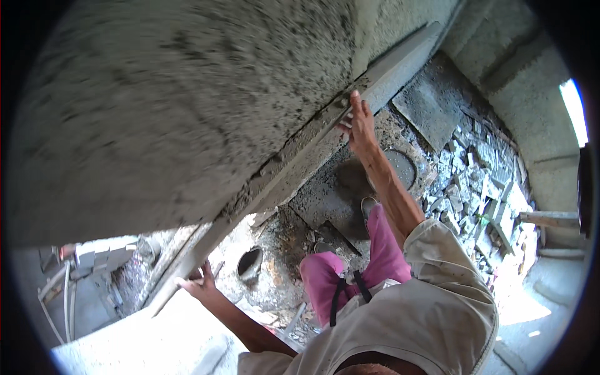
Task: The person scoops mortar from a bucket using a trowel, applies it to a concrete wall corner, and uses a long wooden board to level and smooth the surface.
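A long, straight grey board (400,72) runs diagonally along a wall coated in rough grey mortar (187,125). Crumbs of mortar lie along the board's edge against the wall. My right hand (361,125) grips the board's upper part, fingers along its edge and partly hidden. Near the lower end, my left hand (201,284) holds the same board between thumb and fingers. Both arms are stretched apart.
Below me a round rim (406,165) shows partly behind my right forearm. A dark-mouthed hollow (250,262) sits on the littered floor. Broken rubble (487,194) is heaped at right, near a jutting wooden beam (550,219). Blocks (103,253) lie at lower left.
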Motion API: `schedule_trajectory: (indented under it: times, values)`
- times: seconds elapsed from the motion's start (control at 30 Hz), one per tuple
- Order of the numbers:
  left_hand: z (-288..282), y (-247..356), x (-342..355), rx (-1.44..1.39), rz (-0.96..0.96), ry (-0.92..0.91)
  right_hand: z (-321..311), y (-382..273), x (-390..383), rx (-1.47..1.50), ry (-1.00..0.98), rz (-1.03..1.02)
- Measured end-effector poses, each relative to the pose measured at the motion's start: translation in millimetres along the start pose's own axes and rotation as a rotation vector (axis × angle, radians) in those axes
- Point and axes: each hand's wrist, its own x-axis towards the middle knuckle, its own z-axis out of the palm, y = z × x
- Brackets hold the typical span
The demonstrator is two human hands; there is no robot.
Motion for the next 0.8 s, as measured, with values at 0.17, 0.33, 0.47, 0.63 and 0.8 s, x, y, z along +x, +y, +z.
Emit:
schedule_trajectory:
  times: [0.17, 0.33, 0.47, 0.63, 0.8]
  values:
    - [39.8, 125.1, -20.0, 0.051, 0.062, 0.027, 66.3, -114.2, -59.1, 0.026, -0.024, -0.116]
    - [85.4, 243.6, -39.8, -0.182, 0.074, -0.092, 111.7, -198.1, -83.8, 0.021, -0.119, -0.183]
    - [108.6, 305.1, -49.0, -0.055, 0.132, -0.028, 143.5, -227.2, -110.9, 0.019, -0.142, -0.162]
    - [123.8, 318.6, -52.3, -0.11, 0.136, 0.0, 159.4, -251.3, -115.8, -0.023, -0.109, -0.235]
    - [136.6, 270.0, -67.2, -0.062, 0.12, 0.08, 151.7, -216.3, -93.2, -0.038, -0.054, -0.203]
